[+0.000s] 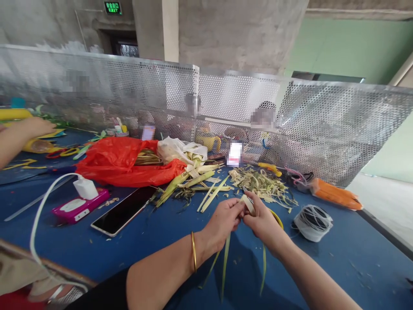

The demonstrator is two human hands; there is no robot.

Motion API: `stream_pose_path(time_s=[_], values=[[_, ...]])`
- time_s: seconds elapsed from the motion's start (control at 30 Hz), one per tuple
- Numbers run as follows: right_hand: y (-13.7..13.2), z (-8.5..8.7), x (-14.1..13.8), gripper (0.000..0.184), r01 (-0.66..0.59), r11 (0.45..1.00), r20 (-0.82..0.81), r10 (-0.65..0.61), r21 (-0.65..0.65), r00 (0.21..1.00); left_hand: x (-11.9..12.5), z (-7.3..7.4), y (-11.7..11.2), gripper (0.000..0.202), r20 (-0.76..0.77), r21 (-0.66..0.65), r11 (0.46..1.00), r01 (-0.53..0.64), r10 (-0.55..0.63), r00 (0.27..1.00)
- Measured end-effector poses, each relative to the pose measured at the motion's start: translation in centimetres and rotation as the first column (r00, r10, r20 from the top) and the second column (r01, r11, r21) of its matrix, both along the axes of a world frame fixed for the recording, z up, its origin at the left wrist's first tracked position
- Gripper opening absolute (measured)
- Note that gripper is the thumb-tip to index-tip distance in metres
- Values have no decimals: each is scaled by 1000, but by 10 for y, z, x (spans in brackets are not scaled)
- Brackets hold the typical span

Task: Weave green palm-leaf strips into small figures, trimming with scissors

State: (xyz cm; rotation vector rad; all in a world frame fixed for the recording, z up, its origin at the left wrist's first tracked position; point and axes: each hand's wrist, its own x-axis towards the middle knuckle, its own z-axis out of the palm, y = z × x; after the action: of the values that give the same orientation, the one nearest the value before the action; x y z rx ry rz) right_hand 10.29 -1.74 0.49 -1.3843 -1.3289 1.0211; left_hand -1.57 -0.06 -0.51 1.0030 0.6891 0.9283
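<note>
My left hand [223,221] and my right hand [263,219] meet over the blue table [155,241], both pinched on a folded pale palm-leaf strip [248,202]. Long green ends of the leaf strip [225,267] hang down below my hands toward me. A thin gold bangle [194,251] sits on my left wrist. Just beyond my hands lie loose leaf strips [211,193] and a pile of leaf trimmings [263,183].
A red plastic bag [119,161] with leaves, a white bag [180,150], a phone [124,211], a pink power bank [80,206] with white charger, and a coil of white wire [312,221] lie about. Another person's arm [22,133] reaches in at left. A perforated metal screen [322,125] backs the table.
</note>
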Motion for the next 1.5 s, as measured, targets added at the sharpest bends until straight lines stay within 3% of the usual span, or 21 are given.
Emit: stream_pose_path(time_s=[0.17, 0.33, 0.43, 0.57, 0.7, 0.87, 1.0, 1.13, 1.27, 1.37, 1.5], values=[[1, 2, 0, 68, 43, 998, 31, -44, 35, 999, 2, 0, -1, 29, -5, 66, 997, 30, -29, 1000], [3, -6, 3, 75, 5, 998, 106, -12, 65, 994, 3, 0, -3, 17, -116, 174, 984, -21, 42, 992], [4, -15, 3, 78, -58, 996, 95, 51, 67, 994, 3, -1, -3, 18, -198, 297, 953, -66, 129, 972], [4, -21, 0, 84, -51, 997, 33, 49, 61, 998, 2, -6, -1, 25, -253, 427, 901, -73, 196, 947], [3, -19, -1, 85, -38, 998, -5, 38, 49, 999, 1, -9, 0, 34, -286, 483, 872, -76, 239, 928], [2, -19, -4, 84, -47, 999, 7, 46, 23, 999, 2, -11, -1, 30, -333, 505, 860, -78, 278, 901], [0, -15, -5, 74, -58, 998, 43, 57, 19, 997, 2, -9, 2, 28, -231, 418, 888, -190, 306, 924], [-7, -8, -1, 30, -169, 985, 173, 173, -41, 970, -2, -2, 8, 30, -89, 157, 947, -281, 297, 951], [-12, -8, 0, 38, -133, 990, 280, 115, 47, 953, -4, 2, 8, 38, 39, 19, 978, -208, 208, 977], [-13, -12, -3, 38, -69, 994, 295, 40, 89, 955, -3, 3, 6, 41, 145, 2, 992, -128, 127, 981], [-14, -14, -5, 38, -58, 993, 360, 16, 106, 933, -2, 5, 3, 43, 189, 6, 992, -127, 124, 974]])
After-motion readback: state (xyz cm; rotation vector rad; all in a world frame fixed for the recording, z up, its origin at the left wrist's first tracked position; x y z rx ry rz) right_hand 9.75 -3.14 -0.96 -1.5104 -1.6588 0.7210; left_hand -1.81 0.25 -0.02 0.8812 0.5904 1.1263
